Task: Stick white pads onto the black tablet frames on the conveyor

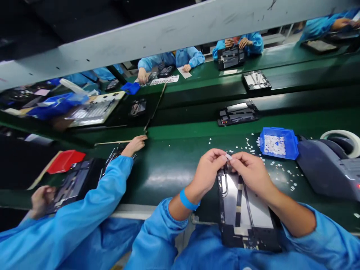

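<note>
One white strip (pixel 228 156) sits between left hand (pixel 208 169) and right hand (pixel 251 170), both pinching it

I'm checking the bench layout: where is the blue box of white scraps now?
In the head view, the blue box sits right of centre on the green bench, beyond the right hand and just left of the grey machine.

Soft glare on green bench (pixel 171 168)
</note>
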A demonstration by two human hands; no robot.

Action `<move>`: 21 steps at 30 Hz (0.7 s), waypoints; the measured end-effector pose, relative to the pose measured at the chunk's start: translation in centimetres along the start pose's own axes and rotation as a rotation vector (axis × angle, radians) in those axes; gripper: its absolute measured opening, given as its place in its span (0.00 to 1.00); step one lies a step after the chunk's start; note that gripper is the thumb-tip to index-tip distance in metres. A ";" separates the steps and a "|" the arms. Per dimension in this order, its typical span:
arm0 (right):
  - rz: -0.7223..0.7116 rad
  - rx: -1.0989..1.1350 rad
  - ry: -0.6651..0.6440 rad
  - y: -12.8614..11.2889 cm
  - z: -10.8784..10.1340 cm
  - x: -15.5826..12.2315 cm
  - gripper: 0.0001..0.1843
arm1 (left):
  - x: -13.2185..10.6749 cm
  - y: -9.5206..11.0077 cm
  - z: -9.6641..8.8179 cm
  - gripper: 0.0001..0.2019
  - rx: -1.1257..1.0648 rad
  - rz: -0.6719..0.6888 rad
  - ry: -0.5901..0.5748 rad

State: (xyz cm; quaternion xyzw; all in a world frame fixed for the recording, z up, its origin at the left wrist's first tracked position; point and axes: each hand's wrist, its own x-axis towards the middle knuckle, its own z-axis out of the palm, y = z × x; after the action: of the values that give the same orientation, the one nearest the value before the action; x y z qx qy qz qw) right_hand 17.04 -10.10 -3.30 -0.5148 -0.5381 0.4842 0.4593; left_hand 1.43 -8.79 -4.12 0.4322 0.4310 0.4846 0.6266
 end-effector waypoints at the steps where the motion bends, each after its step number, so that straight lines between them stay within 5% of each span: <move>1: -0.001 -0.017 -0.027 0.3 0.2 0.1 0.16 | 0.2 -0.1 -0.2 0.11 0.007 -0.004 0.008; 6: -0.156 -0.382 -0.114 2.6 -1.6 0.5 0.17 | 0.1 0.5 -2.6 0.08 0.273 0.062 0.017; 12: -0.664 -1.131 -0.240 4.5 -4.6 1.4 0.23 | -1.2 1.6 -5.0 0.07 1.216 0.447 -0.328; 16: -0.846 -1.238 -0.323 4.5 -5.1 1.7 0.23 | -1.3 0.8 -4.9 0.09 1.555 0.634 -0.431; 21: -0.879 -1.255 -0.354 4.7 -5.2 2.3 0.22 | -1.5 1.0 -4.5 0.12 1.723 0.776 -0.497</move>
State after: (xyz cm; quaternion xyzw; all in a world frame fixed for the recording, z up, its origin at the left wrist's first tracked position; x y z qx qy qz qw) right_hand 22.63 -7.58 -7.36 -0.3330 -0.9305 -0.0615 0.1394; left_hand -3.33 -9.51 -4.14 0.9438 0.3209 0.0714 -0.0340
